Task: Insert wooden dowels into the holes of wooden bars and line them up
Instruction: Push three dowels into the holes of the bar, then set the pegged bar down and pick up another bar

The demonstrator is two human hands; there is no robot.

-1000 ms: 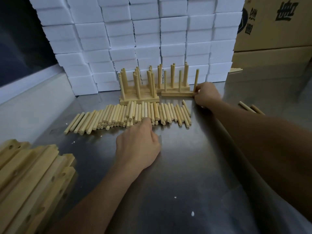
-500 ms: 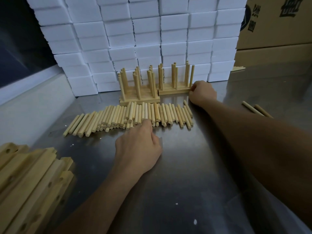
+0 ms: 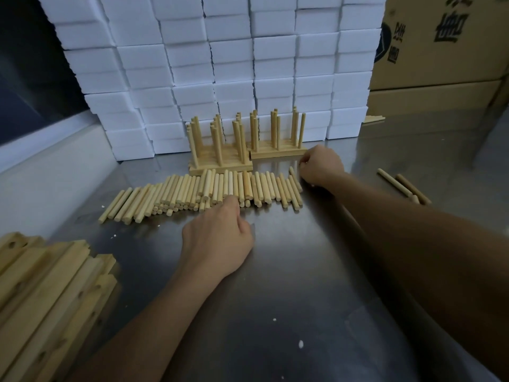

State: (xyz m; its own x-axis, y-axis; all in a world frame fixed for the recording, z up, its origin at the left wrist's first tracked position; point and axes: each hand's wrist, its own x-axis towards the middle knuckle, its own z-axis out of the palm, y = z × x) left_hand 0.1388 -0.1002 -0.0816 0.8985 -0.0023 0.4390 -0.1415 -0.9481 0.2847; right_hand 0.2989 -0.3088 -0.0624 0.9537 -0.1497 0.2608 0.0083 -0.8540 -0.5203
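A long row of loose wooden dowels (image 3: 192,190) lies across the steel table (image 3: 303,285). Behind it stand two groups of wooden bars with upright dowels in them: a nearer left group (image 3: 220,169) and a right group (image 3: 278,153) set further back. My left hand (image 3: 217,238) rests on the table with curled fingers, its index knuckle against the near ends of the dowels. My right hand (image 3: 321,166) is a loose fist just right of the row, in front of the right group's corner. I see nothing in either hand.
A pile of drilled wooden bars (image 3: 49,285) lies at the lower left. Two stray dowels (image 3: 405,184) lie at the right. A wall of white foam blocks (image 3: 220,64) closes the back, with cardboard boxes (image 3: 440,45) at the back right.
My right hand pushed the right bar group back toward the foam wall, let go and drew back to the right end of the dowel row. The left hand stayed put.
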